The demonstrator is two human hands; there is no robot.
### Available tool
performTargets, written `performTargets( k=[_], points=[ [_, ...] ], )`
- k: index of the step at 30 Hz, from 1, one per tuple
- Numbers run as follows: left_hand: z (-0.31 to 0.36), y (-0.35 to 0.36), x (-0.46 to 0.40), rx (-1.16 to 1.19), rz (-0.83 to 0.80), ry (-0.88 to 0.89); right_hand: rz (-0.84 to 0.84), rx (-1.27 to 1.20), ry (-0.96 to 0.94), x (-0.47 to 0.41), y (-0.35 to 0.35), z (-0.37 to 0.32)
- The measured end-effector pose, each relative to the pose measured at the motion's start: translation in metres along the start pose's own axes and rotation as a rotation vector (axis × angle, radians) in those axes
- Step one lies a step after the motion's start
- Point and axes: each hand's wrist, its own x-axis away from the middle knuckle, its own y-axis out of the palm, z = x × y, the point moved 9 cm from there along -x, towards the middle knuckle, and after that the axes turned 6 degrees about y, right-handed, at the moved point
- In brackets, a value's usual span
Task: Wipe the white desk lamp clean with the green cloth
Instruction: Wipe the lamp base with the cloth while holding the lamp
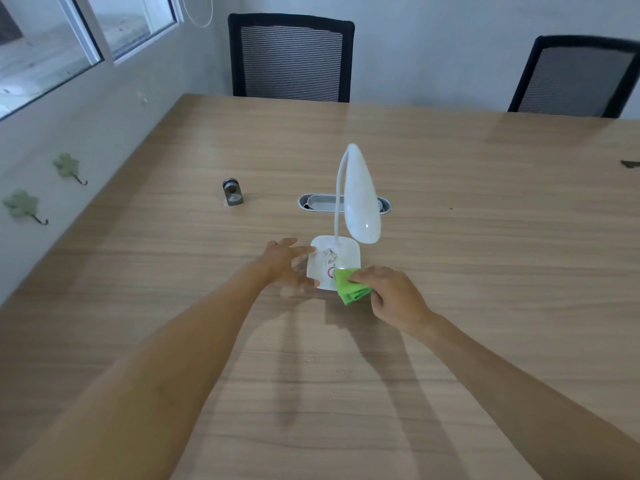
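At the near middle of the long wood-grain table [450, 161], seen from the head camera, the white plastic desk lamp [360, 199] stands upright on its square white base [346, 252], its teardrop head drooping toward the person; the right hand [394, 299] pinches the folded green cloth [349, 287] against the base's near right corner; the left hand [287, 263], fingers spread, braces the base's left edge; the grey crumbs [328, 257] lie just up and left of the cloth, so the right hand is nearer, and the wipe likely runs that way.
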Motion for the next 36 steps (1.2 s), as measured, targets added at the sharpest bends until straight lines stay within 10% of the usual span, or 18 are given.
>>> performTargets(
  k=[19,28,36],
  points=[
    [0.000,0.000,0.000,-0.037,0.001,0.002,-0.096,0.020,-0.071,0.005,0.006,-0.016],
    [0.000,-0.001,0.000,-0.048,0.000,-0.011,-0.030,-0.093,0.193,-0.039,0.012,0.010],
    [0.000,-0.001,-0.002,-0.054,-0.011,-0.015,-0.062,0.073,-0.043,0.024,0.015,-0.007]
  ],
)
